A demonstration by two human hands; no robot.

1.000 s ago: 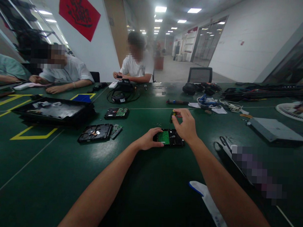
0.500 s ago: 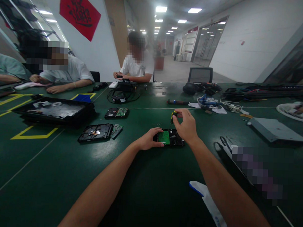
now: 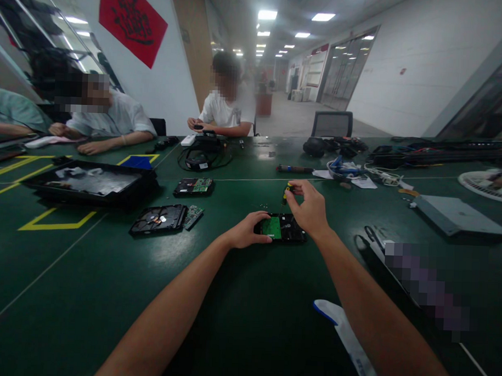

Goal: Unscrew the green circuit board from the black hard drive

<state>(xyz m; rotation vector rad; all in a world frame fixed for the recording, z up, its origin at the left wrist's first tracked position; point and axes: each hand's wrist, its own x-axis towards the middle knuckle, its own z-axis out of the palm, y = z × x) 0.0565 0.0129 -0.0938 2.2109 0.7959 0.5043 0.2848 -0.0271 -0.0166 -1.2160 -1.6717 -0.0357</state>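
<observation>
The right hand (image 3: 308, 209), at the centre of the frame, has its grip closed around the handle of a small yellow-and-black screwdriver (image 3: 286, 195). The left hand (image 3: 249, 230) grips the left end of the hard drive (image 3: 294, 229), thumb on the lower edge and fingers on the upper edge.

Change: one second ago, the screwdriver's shank could not be made out; it is now visible below the handle, pointing down toward the upper edge of the drive. Drive and left hand hold the same position. This indicates, as a judgement, a steadied workpiece with the driver brought to bear on it. Contact at the tip is too small to confirm.

Location: the drive lies flat on the green tabletop (image 3: 247, 303), just right of frame centre, with its green circuit board (image 3: 271, 228) facing up. Small loose parts (image 3: 264, 205), possibly screws, lie just beyond its upper edge.

Containers: a shallow black tray (image 3: 142, 185) sits at the left of the frame, with crumpled white pieces (image 3: 95, 172) inside on a pale bottom. At the right edge, a round white slatted item (image 3: 485, 188) bears brownish material that cannot be identified. A grey metal case (image 3: 460, 214) stands at the right; its interior is not visible.
</observation>
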